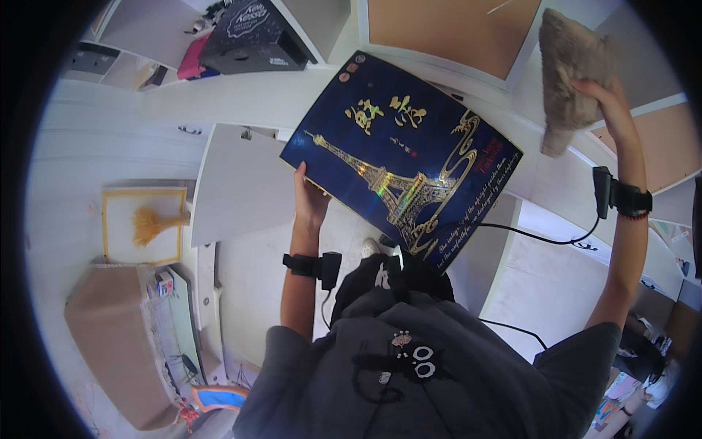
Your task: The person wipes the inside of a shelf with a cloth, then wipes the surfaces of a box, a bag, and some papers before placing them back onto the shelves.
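Observation:
My left hand grips the lower left edge of a large flat dark blue box printed with a gold tower, held tilted in front of white shelving. My right hand is raised at the upper right and clutches a brown fuzzy cloth against the shelf area. Both wrists wear black strapped devices with cables running down to my dark grey shirt.
White cabinet shelves with brown back panels fill the top. A black box lies on a shelf at upper left. An open cabinet door juts out at left. A framed yellow tassel picture and a tan box sit lower left.

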Available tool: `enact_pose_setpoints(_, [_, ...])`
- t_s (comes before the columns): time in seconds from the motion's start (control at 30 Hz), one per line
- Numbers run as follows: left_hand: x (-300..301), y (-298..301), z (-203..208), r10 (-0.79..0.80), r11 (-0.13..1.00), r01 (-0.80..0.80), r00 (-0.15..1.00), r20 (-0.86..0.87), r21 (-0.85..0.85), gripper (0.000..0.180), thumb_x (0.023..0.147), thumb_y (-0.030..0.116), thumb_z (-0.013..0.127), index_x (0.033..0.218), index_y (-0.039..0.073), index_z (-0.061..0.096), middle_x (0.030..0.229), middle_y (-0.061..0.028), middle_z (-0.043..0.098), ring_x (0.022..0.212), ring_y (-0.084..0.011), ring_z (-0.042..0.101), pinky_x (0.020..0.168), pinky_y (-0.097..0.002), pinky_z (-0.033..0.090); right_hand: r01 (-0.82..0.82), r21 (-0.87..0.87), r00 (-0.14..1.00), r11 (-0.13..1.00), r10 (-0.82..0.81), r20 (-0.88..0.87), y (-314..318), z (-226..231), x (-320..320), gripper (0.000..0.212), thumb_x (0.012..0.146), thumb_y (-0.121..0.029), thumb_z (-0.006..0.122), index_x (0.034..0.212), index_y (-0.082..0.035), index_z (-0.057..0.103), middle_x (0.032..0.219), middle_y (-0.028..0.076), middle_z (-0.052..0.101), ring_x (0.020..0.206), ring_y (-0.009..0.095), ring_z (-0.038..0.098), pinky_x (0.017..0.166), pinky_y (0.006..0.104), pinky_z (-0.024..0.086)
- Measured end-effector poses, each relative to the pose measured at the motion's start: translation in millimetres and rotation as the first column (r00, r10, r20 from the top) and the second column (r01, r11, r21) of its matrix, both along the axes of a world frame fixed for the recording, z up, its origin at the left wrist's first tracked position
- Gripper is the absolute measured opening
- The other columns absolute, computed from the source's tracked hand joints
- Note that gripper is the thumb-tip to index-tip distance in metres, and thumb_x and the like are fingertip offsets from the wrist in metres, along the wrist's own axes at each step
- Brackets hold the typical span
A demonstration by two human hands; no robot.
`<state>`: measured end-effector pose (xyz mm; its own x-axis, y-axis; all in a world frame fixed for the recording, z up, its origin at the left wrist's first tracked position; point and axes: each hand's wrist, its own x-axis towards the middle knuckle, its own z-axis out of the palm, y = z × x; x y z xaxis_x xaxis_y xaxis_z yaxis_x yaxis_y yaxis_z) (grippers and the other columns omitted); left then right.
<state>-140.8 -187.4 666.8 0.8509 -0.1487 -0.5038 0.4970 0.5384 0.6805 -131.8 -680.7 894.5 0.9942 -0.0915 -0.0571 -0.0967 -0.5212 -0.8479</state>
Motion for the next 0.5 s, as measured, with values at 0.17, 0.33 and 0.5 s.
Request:
enact_pose_setpoints(0.17, [-32.6, -25.3, 26.3, -0.185, 0.974, 0.199, 0.974, -0.132, 0.104, 0.096, 0.072, 0.076, 0.034, 0.134, 0.004, 0.026, 0.133, -0.0146, 0.037, 0.118, -0.0301, 0.040, 0.095, -0.0506, 0.031, -0.084, 0.043, 0.994, 0.996, 0.081, 0.072, 30.7, -57.8, 65.0, 0.044, 0.073, -0.022, 0.065, 0.106, 0.005, 0.055, 0.107, 0.011, 0.058, 0.099, 0.018, 0.054, 0.088, 0.0276, 0.039])
enact_pose_setpoints(0.33, [-75.5, -62.9, 34.4, -0.322, 0.947, 0.315, 0.933, -0.159, -0.070, 0.088, 0.075, 0.070, 0.040, 0.137, 0.010, 0.023, 0.137, -0.0117, 0.031, 0.123, -0.0277, 0.034, 0.097, -0.0506, 0.030, -0.255, 0.284, 0.965, 0.924, 0.263, 0.010, 87.7, -121.1, 168.0, 0.041, 0.075, -0.019, 0.066, 0.109, 0.001, 0.055, 0.108, 0.010, 0.057, 0.099, 0.017, 0.054, 0.085, 0.0279, 0.041])
enact_pose_setpoints(0.5, [-75.2, -70.8, 39.3, -0.273, 0.961, 0.263, 0.950, -0.150, -0.082, 0.088, 0.075, 0.070, 0.039, 0.136, 0.009, 0.024, 0.136, -0.0116, 0.032, 0.124, -0.0272, 0.034, 0.098, -0.0498, 0.029, -0.340, 0.641, 0.875, 0.688, 0.481, -0.053, 156.6, -171.9, 212.0, 0.045, 0.084, -0.021, 0.057, 0.121, 0.000, 0.045, 0.120, 0.009, 0.050, 0.109, 0.018, 0.048, 0.095, 0.0290, 0.035])
